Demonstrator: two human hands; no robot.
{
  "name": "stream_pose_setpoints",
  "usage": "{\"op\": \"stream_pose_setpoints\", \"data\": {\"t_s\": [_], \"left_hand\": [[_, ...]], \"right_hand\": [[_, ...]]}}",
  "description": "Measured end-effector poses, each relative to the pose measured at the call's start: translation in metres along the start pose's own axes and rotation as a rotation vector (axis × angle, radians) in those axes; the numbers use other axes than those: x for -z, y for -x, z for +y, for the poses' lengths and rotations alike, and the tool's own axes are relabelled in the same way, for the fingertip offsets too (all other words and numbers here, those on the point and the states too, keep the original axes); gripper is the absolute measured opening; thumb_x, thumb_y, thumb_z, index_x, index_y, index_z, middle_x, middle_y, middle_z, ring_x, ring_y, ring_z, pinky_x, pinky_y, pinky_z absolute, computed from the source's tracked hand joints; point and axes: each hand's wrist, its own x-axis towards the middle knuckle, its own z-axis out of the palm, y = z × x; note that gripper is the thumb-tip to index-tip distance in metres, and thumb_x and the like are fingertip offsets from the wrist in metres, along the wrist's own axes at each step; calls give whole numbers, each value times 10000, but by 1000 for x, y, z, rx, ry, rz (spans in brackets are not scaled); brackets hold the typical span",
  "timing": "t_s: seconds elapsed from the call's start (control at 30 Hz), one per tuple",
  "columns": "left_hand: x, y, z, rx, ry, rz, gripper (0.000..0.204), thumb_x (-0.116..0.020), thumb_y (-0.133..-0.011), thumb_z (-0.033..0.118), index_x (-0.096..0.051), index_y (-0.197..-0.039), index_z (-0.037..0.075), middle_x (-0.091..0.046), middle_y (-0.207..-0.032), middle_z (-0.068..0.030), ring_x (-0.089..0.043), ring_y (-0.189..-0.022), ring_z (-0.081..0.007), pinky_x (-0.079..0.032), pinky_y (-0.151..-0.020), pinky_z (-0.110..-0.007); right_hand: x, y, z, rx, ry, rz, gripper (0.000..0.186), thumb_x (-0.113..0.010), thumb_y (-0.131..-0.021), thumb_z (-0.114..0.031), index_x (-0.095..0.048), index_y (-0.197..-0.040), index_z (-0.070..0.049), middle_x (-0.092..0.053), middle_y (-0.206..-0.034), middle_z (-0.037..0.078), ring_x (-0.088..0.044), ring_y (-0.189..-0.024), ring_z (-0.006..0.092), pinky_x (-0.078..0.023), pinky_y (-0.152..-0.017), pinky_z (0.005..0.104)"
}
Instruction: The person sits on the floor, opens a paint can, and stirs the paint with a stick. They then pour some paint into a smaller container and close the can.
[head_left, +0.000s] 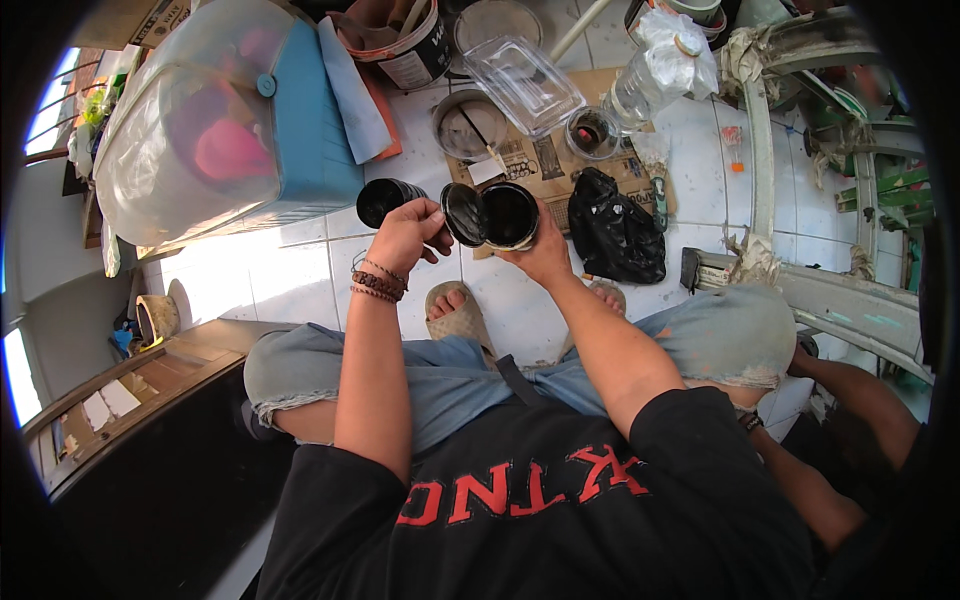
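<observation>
My right hand (543, 250) is wrapped round the side of an open can (527, 243) with dark, glossy contents. Between the fingertips of my left hand (408, 236) is the edge of a round lid (462, 214), tilted up at the can's left rim. Its face toward me is dark and shiny. Whether lid and can touch is hard to make out. Just beyond my left hand stands a second dark can (380, 204) with a black inside. A crumpled black plastic bag (618, 228) lies to the right of my right hand.
Flattened cardboard (548, 160) lies ahead, with a clear plastic tray (523, 85), a small cup (593, 133) and a round tin holding a brush (470, 125). A blue plastic box (318, 130) stands left. Metal frames (850, 280) and another person's arm (810, 490) are right.
</observation>
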Motion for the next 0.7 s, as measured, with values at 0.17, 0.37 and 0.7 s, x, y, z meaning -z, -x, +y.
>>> {"op": "stream_pose_setpoints", "data": {"t_s": [0.17, 0.37, 0.7], "left_hand": [[5, 1, 0, -28, 13, -20, 138, -536, -1018, 168, -608, -976, 57, -674, -780, -31, -664, -700, -145, -497, -613, -279], [10, -1, -3, -140, 286, 12, 158, -530, -1028, 182, -599, -1005, 42, -662, -784, -54, -670, -723, -174, -511, -637, -284], [-58, -21, -47, -197, 466, 629, 123, -538, -1013, 142, -585, -1001, 29, -609, -704, -47, -599, -548, -142, -452, -468, -274]], "right_hand": [[2, -1, 0, 58, -16, 27, 1112, -947, -563, -252, -316, -1464, -90, -534, -1354, 178, -532, -1253, 375, -458, -1037, 439], [2, -5, -5, 63, 3, 66, 1111, -946, -558, -329, -340, -1454, -72, -533, -1363, 179, -535, -1252, 379, -459, -1035, 449], [18, -4, -9, -2, -16, 126, 1041, -928, -581, -424, -396, -1407, -81, -603, -1288, 175, -605, -1165, 375, -506, -950, 443]]}}
